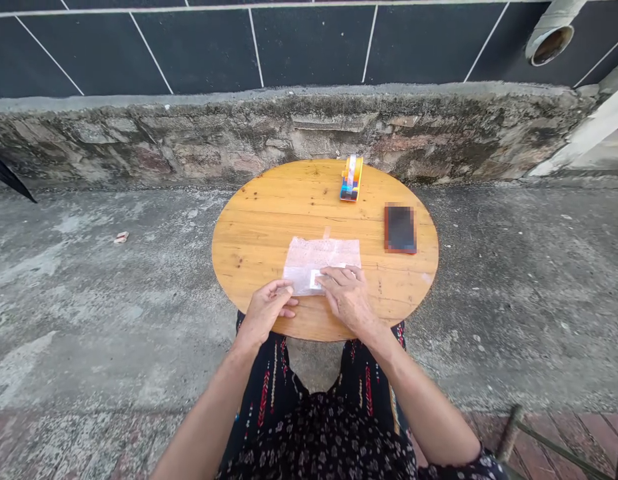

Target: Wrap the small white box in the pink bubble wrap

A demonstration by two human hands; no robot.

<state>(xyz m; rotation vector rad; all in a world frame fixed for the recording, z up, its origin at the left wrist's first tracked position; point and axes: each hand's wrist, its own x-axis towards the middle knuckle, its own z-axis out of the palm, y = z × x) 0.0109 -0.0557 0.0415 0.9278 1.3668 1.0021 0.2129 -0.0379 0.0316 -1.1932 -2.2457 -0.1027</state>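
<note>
A clear sheet of bubble wrap (323,252) lies flat on the round wooden table (253,247), with a strip of clear tape (327,232) jutting from its far edge. Near its front edge is a small white rectangular item (313,280) with a darker middle; the fingers partly cover it, so its kind is unclear. My left hand (269,307) pinches the near left corner of the bubble wrap between thumb and forefinger, its other fingers loosely curled. My right hand (346,293) rests over the white item and the wrap, fingers extended to the left and pressing down.
A yellow and blue tape dispenser (351,179) stands at the table's far edge. To the right lies a dark, flat rectangular item (401,228) with a red-orange edge, blurred out. Behind the table runs a low stone wall (213,140). A metal frame (511,430) is at the lower right.
</note>
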